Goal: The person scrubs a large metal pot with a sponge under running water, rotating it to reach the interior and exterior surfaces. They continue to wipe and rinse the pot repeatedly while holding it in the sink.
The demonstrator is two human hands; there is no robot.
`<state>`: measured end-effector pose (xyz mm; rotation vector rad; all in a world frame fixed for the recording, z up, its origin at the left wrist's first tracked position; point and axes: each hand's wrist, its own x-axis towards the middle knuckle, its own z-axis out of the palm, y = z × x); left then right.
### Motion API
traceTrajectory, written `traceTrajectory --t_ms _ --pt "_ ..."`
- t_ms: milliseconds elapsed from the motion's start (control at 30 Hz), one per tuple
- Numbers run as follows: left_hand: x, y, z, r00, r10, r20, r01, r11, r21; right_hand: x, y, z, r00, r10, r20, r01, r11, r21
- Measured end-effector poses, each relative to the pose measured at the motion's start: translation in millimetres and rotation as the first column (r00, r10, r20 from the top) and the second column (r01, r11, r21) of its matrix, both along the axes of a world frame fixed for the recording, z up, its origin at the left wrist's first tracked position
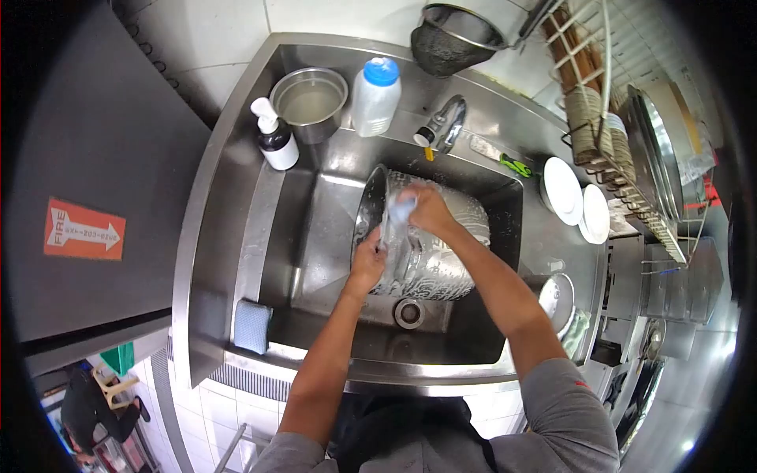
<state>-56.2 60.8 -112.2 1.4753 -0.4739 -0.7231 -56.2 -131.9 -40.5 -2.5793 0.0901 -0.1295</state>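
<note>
In the metal sink (315,229) lies a large, suds-covered container (441,264), its exact kind hard to make out. My left hand (367,264) is closed at the near left edge of it. Pressed in my right hand (427,209) is a pale blue sponge (402,210), held against the soapy upper edge. Beside the container, on its left, a round dark metal pan or bowl (369,206) leans, partly hidden. Above the sink's far wall sticks out the faucet (451,124). The drain (408,314) shows near the front.
At the back left stand a pump bottle (276,142), a metal pot (309,98) and a blue-capped bottle (377,98). A blue-grey sponge (253,326) sits on the front left rim. White plates (561,189), a green-handled knife (514,164) and a wire rack (623,189) are at right.
</note>
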Motion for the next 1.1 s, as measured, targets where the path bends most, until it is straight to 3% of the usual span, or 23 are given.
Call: traceTrajectory --t_ms 33,67,100,167,233,267,300,367,400,433,500,567,633,667,733,767,800,833,867,933,967,1033,1100 --pt "-5 -1 2 1.0 -0.012 0.004 0.012 1.0 -0.003 3 1 -8 0.957 -0.287 0.027 0.287 0.958 0.026" --pt "-7 -2 4 0.999 0.026 0.024 -0.026 0.999 -0.02 1 8 -21 0.927 -0.374 0.014 0.368 0.918 0.151" --pt "-4 -2 7 0.996 0.067 0.051 -0.065 0.997 -0.037 -7 19 -14 0.925 -0.379 0.029 0.371 0.915 0.157" --pt "-6 0 5 0.994 0.079 0.07 -0.074 0.995 -0.067 -31 49 9 0.992 -0.123 -0.029 0.116 0.98 -0.158" --pt "-7 6 15 0.992 0.088 0.086 -0.08 0.993 -0.09 -42 54 18 0.997 -0.075 -0.036 0.07 0.99 -0.125" --pt "-8 9 21 0.997 0.073 0.035 -0.074 0.997 0.026 -43 54 19 0.999 -0.017 -0.048 0.012 0.995 -0.104" --pt "-9 12 27 0.998 0.065 -0.022 -0.061 0.988 0.145 -33 51 10 0.999 -0.02 -0.044 0.016 0.995 -0.093" --pt "-14 12 17 0.996 0.077 0.054 -0.081 0.994 0.076 -6 40 -14 0.897 -0.415 0.155 0.422 0.906 -0.018" --pt "-16 12 12 0.995 0.088 0.036 -0.091 0.994 0.065 0 37 -15 0.879 -0.454 0.146 0.464 0.884 -0.047" --pt "-13 12 8 0.995 0.1 0.028 -0.102 0.993 0.055 -3 46 -10 0.878 -0.454 0.152 0.464 0.885 -0.039" --pt "-10 13 -6 0.994 0.106 0.036 -0.106 0.994 0.014 -30 83 -3 0.934 -0.357 0.036 0.355 0.907 -0.225" --pt "-15 20 -9 0.993 0.115 0.02 -0.115 0.993 -0.032 -55 90 -1 0.956 -0.283 0.077 0.293 0.935 -0.198" --pt "-16 26 2 0.98 0.101 0.169 -0.12 0.987 0.109 -60 79 5 0.995 -0.088 0.04 0.092 0.991 -0.097" --pt "-18 28 5 0.981 0.093 0.172 -0.113 0.987 0.113 -45 70 0 0.991 -0.131 0.017 0.132 0.978 -0.161" --pt "-24 31 7 0.981 0.161 -0.107 -0.158 0.987 0.03 17 37 -12 0.948 -0.299 -0.111 0.272 0.939 -0.209" --pt "-29 31 1 0.982 0.156 -0.109 -0.153 0.987 0.037 40 27 -19 0.888 -0.404 -0.219 0.362 0.908 -0.209" --pt "-29 30 -9 0.973 0.198 -0.118 -0.197 0.98 0.025 42 31 -29 0.887 -0.408 -0.218 0.367 0.908 -0.204" --pt "-29 35 -12 0.964 0.234 -0.125 -0.233 0.972 0.02 44 42 -36 0.91 -0.358 -0.209 0.324 0.929 -0.177" --pt "-32 34 -14 0.963 0.27 -0.007 -0.269 0.959 0.089 42 47 -42 0.93 -0.311 -0.196 0.283 0.946 -0.16" --pt "-31 34 -19 0.964 0.259 -0.052 -0.255 0.964 0.069 -15 82 -34 0.969 -0.248 -0.016 0.241 0.956 -0.168" --pt "-33 36 -21 0.963 0.252 -0.094 -0.247 0.967 0.059 -42 89 -26 0.964 -0.264 -0.031 0.255 0.952 -0.168" --pt "-35 32 -5 0.965 0.24 -0.102 -0.235 0.97 0.052 -88 84 -14 0.987 -0.143 -0.067 0.129 0.975 -0.182" --pt "-30 23 4 0.965 0.242 -0.097 -0.239 0.97 0.037 -95 40 -26 0.903 -0.429 0.023 0.414 0.857 -0.307"
